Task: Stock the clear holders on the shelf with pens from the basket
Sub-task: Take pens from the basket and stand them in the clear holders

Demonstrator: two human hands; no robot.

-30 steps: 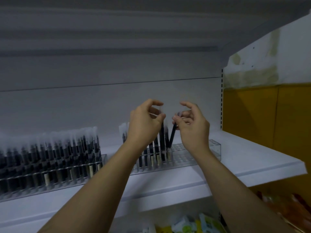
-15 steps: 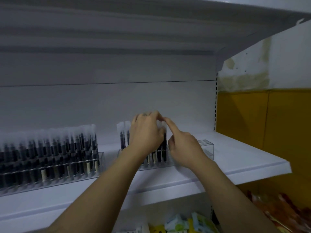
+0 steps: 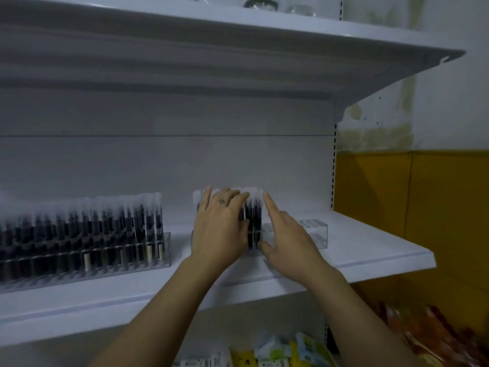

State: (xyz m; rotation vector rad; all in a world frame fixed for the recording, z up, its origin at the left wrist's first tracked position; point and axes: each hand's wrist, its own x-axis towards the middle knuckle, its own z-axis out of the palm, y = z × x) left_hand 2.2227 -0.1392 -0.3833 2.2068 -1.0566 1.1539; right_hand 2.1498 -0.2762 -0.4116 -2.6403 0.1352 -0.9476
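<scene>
Two clear holders stand on the white shelf (image 3: 370, 250). The left holder (image 3: 148, 258) is packed with several dark pens with frosted caps. The right holder (image 3: 315, 231) has upright pens (image 3: 252, 215) in its left part, while its right end holds none. My left hand (image 3: 219, 229) lies flat with straight fingers against the front of those pens and hides most of them. My right hand (image 3: 285, 237) is also flat, its fingers beside the rightmost pens and its thumb at the holder's front. Neither hand holds a pen. The basket is out of view.
Another white shelf (image 3: 344, 35) hangs overhead with glass items on top. An orange panel (image 3: 412, 207) fills the wall to the right. Colourful packets (image 3: 277, 353) lie on the level below, with reddish packs (image 3: 428, 335) at the lower right.
Both hands held pens above the right holder a second ago. Those pens now stand in it, and both hands have flattened and dropped against the row.
</scene>
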